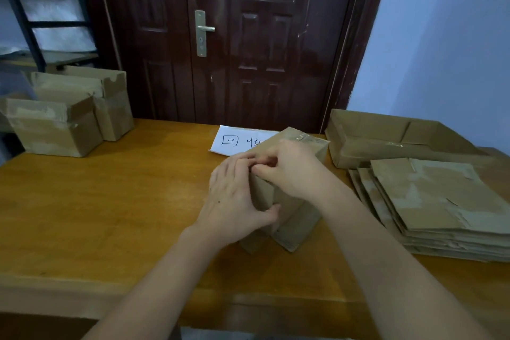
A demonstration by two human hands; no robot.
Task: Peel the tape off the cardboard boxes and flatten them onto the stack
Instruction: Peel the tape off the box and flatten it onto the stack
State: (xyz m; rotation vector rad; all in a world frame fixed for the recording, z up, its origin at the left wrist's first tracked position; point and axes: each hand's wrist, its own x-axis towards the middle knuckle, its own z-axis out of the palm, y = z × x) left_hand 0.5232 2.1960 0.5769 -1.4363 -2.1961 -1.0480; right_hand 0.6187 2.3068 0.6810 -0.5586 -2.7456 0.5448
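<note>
A small brown cardboard box (296, 215) stands in the middle of the wooden table (96, 201), with clear tape (302, 137) across its top far end. My left hand (234, 201) grips its near left corner, thumb pressed on the front face. My right hand (292, 168) lies over the top, its fingertips pinched at the top's near left edge; whether they hold tape is hidden. A stack of flattened boxes (438, 201) lies at the right of the table. Two upright boxes (55, 130) wait at the left.
A white paper sheet (237, 141) with handwriting lies behind the box. An open shallow cardboard tray (386, 141) sits at the back right. A dark wooden door (234, 36) and a black metal shelf (33, 22) stand behind the table.
</note>
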